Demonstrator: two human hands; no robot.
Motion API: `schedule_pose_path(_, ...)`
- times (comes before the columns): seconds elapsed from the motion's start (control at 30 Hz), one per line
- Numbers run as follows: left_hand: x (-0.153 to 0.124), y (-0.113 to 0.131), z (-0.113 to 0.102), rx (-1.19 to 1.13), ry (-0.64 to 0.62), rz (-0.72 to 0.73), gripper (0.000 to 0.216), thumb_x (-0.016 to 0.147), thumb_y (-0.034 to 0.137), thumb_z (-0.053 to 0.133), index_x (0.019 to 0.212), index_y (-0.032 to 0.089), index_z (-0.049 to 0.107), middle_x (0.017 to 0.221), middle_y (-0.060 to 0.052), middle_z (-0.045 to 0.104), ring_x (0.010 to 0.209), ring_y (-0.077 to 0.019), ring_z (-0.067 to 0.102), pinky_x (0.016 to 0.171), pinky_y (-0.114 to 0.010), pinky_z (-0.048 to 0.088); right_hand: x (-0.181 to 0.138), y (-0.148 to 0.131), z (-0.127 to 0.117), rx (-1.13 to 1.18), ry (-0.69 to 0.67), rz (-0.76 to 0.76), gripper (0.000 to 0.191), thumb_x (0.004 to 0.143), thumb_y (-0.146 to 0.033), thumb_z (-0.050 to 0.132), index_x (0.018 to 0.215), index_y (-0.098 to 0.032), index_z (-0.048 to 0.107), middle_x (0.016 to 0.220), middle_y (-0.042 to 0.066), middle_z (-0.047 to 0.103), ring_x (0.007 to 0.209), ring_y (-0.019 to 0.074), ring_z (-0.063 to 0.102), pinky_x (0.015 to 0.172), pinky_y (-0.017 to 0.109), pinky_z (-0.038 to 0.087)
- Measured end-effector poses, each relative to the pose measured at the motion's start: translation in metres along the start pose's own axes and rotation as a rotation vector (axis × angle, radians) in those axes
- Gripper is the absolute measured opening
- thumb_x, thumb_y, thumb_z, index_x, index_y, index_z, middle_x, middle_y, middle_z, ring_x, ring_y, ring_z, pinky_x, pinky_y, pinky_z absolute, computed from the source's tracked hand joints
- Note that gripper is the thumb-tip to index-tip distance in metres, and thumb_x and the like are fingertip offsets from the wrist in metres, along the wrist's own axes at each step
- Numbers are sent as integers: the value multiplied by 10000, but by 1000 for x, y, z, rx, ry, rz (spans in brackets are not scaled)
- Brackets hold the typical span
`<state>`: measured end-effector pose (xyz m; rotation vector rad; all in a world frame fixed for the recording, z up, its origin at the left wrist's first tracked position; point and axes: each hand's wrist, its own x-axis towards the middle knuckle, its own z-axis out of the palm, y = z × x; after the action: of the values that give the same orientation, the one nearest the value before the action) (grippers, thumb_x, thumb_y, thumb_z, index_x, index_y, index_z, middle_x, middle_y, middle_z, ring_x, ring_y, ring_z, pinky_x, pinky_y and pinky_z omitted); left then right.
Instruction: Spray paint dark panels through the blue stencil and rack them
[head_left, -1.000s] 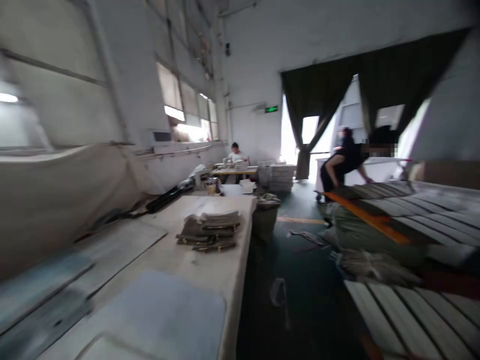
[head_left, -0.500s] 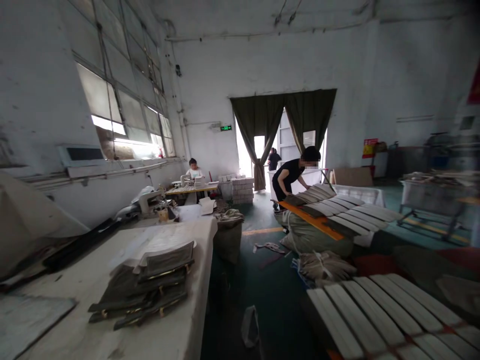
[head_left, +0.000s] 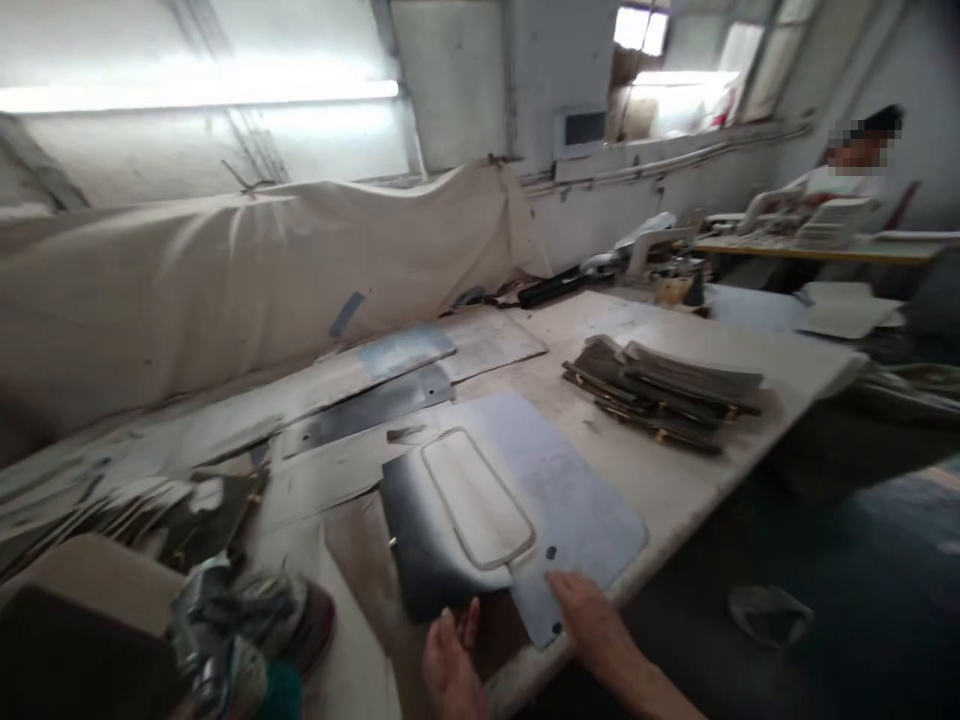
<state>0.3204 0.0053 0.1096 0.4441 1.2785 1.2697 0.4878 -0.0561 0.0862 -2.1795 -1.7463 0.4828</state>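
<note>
My left hand [head_left: 450, 665] rests at the near edge of a long white worktable [head_left: 705, 470], fingers straight and together, touching a dark flat piece [head_left: 420, 560]. My right hand [head_left: 589, 625] lies flat beside it, fingers on the near edge of a grey metal plate [head_left: 562, 500]. A pale rounded template [head_left: 476, 495] lies on the dark piece and the plate. Neither hand holds anything.
A stack of dark flat pieces with brass fittings [head_left: 667, 395] sits farther right on the table. Grey sheets [head_left: 382, 395] lie behind the plate, and a cloth-covered bulk [head_left: 225, 280] lines the wall. Crumpled material [head_left: 225, 620] lies at my left. A person [head_left: 847, 175] sits at a far desk.
The view has swung left and down from the workshop aisle to the worktable. Both my hands have come into view at the table's near edge.
</note>
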Motion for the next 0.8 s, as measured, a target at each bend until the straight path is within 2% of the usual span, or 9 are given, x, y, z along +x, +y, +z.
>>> schedule_pose_path(0.07, 23, 11, -8, -72, -21, -46, 169, 738, 255, 608, 656, 136, 520, 635, -30, 645, 676, -163, 663, 715, -300, 560, 13, -10, 14, -32, -16, -17, 565, 686, 87, 328, 1202, -34, 521, 1136, 179, 599, 1064, 279, 521, 927, 432, 408)
schedule_pose_path(0.2, 41, 38, -1, -167, -79, 16, 149, 746, 233, 588, 659, 130, 528, 640, -18, 643, 701, -142, 663, 769, -286, 556, 33, -19, 30, -70, -18, -30, 588, 671, 59, 322, 1201, -69, 542, 1183, 145, 585, 1080, 261, 508, 952, 388, 399)
schedule_pose_path(0.37, 59, 97, 7, -272, -10, -93, 150, 799, 89, 452, 689, 115, 550, 642, -38, 650, 651, -96, 645, 694, -219, 561, 54, -31, 47, -70, -3, -21, 558, 649, 46, 336, 1124, -73, 604, 1185, 165, 585, 1099, 268, 513, 964, 399, 397)
schedule_pose_path(0.5, 76, 142, 6, -342, 22, -140, 146, 799, 45, 429, 753, 104, 555, 663, -44, 647, 647, -85, 644, 671, -186, 556, 63, -47, 52, -50, 17, -7, 543, 637, -2, 374, 1119, -92, 609, 1178, 164, 595, 1081, 254, 548, 945, 374, 429)
schedule_pose_path(0.57, 84, 156, 4, -371, 18, -168, 143, 797, 31, 424, 769, 98, 547, 679, -51, 648, 656, -85, 645, 676, -182, 555, 71, -63, 50, 60, 81, 11, 487, 707, -68, 368, 1145, -75, 581, 1182, 178, 589, 1086, 246, 553, 948, 367, 434)
schedule_pose_path(0.67, 94, 169, 4, -416, 15, -226, 155, 802, 23, 405, 805, 98, 541, 711, -55, 651, 678, -83, 647, 679, -173, 553, 99, -100, 44, 418, 203, 26, 475, 773, -202, 391, 1230, -111, 486, 1211, 159, 566, 1052, 228, 575, 923, 378, 456)
schedule_pose_path(0.77, 99, 178, 10, -422, -24, -251, 155, 807, 43, 403, 815, 96, 549, 740, -63, 663, 709, -85, 647, 706, -172, 545, 141, -146, 35, 668, 293, 40, 633, 717, -289, 527, 1312, -148, 365, 1307, 147, 480, 1109, 244, 531, 947, 413, 432)
schedule_pose_path(0.8, 99, 181, 13, -393, -48, -214, 157, 806, 47, 403, 814, 94, 553, 744, -68, 669, 717, -89, 648, 715, -177, 544, 156, -161, 32, 731, 328, 27, 689, 685, -310, 582, 1318, -159, 357, 1323, 138, 466, 1156, 255, 491, 974, 420, 404)
